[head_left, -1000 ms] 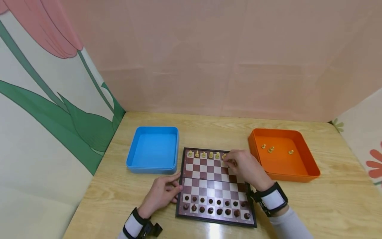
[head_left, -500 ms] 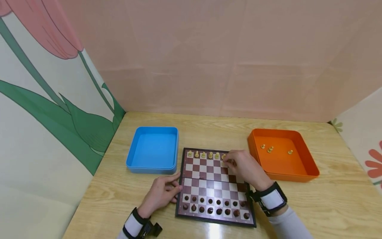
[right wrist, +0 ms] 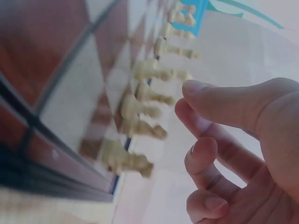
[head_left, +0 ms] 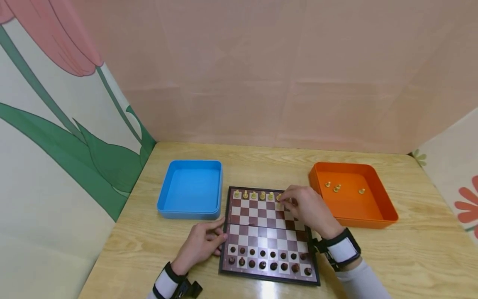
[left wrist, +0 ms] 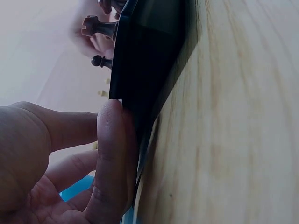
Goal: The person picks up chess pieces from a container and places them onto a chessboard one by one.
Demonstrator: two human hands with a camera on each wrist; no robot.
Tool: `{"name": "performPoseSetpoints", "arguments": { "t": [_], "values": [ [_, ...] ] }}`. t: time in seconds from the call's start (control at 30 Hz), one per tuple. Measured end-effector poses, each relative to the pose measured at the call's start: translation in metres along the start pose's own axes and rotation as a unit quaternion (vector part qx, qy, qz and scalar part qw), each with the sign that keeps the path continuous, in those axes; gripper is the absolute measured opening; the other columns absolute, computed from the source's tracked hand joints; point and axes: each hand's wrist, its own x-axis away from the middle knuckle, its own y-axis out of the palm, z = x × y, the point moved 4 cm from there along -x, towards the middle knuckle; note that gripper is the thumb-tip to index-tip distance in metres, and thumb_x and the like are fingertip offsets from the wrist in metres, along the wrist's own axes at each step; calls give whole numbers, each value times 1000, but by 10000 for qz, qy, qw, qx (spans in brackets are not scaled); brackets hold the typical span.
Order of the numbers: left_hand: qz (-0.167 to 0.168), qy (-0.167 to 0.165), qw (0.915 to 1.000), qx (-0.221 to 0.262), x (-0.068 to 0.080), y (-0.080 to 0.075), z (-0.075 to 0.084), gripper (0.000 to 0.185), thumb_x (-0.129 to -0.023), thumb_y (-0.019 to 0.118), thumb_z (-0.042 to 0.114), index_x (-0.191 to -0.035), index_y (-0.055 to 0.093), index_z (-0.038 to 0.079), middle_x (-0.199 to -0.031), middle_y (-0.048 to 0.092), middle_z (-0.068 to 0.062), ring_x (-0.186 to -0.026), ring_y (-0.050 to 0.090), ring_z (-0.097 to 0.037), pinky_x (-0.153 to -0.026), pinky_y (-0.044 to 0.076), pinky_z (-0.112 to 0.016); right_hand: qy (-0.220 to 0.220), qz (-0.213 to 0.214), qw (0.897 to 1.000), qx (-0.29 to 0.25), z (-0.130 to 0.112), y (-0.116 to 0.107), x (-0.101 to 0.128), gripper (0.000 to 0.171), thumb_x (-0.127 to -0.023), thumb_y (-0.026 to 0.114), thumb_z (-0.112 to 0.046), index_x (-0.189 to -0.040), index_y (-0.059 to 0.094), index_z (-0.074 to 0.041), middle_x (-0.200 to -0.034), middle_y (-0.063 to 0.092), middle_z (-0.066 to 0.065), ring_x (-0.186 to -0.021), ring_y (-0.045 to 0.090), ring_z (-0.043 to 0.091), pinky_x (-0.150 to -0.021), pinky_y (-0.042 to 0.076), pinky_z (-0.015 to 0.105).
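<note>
A folding chessboard (head_left: 257, 228) lies on the table, with dark chess pieces (head_left: 262, 264) in two rows at its near side. Pale chess pieces (head_left: 254, 195) line its far edge. My left hand (head_left: 199, 243) rests beside the board's left edge, its fingertips touching the side; in the left wrist view a straight finger (left wrist: 112, 140) presses the black edge. Over the far right part of the board, my right hand (head_left: 308, 209) pinches a pale chess piece with thumb and index finger. That piece is mostly hidden by the fingers; the right wrist view shows the fingertips (right wrist: 191, 88) beside the pale row.
An orange tray (head_left: 377, 207) at the right holds several pale pawns (head_left: 337, 188). A blue tray (head_left: 192, 191) stands left of the board. Behind the wooden table (head_left: 422, 241) rises a pinkish backdrop (head_left: 239, 83); printed flowers cover the side panels.
</note>
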Motion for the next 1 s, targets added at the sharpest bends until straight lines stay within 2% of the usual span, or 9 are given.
{"name": "performPoseSetpoints", "arguments": {
  "t": [0.2,0.4,0.6,0.77,0.87,1.0],
  "values": [
    [-6,-113,9999,14,1,1,-1,59,-101,75,12,-154,54,4,-101,71,-7,-70,73,-18,-59,68,-33,-21,362,9993,51,10,-16,3,12,-90,86,-6,-101,85,-12,-95,77,1,-76,63,15,-67,62,29],
    [-7,-103,9999,16,1,1,-2,58,-101,75,12,-155,54,4,-101,72,-7,-70,73,-18,-59,68,-33,175,588,9981,96,26,-33,6,15,-93,84,-10,-107,82,-8,-99,75,8,-77,61,22,-63,56,29],
    [7,-79,10000,7,0,0,-2,58,-101,75,11,-154,54,4,-101,72,-7,-70,73,-18,-60,68,-33,210,1224,9921,167,45,-50,12,25,-94,82,-10,-117,78,-3,-105,71,15,-80,62,30,-59,52,28],
    [22,4,10000,-10,-1,0,-1,58,-101,75,11,-154,54,3,-100,73,-6,-70,74,-18,-59,68,-33,614,1424,9877,174,68,-60,18,28,-95,79,-7,-123,75,-1,-117,68,21,-91,64,37,-59,53,29],
    [12,61,10000,-9,-1,0,-1,57,-101,75,11,-154,54,2,-100,73,-6,-70,74,-18,-59,68,-33,906,1346,9867,141,87,-62,22,30,-97,78,-10,-125,74,1,-120,66,24,-94,64,40,-62,55,35],
    [16,45,10000,-22,-1,1,-1,58,-101,75,11,-154,54,2,-99,72,-6,-70,74,-18,-59,68,-33,1174,1139,9865,97,107,-60,27,34,-99,77,-15,-126,72,5,-121,65,29,-100,64,47,-72,61,57]
  ]
}}
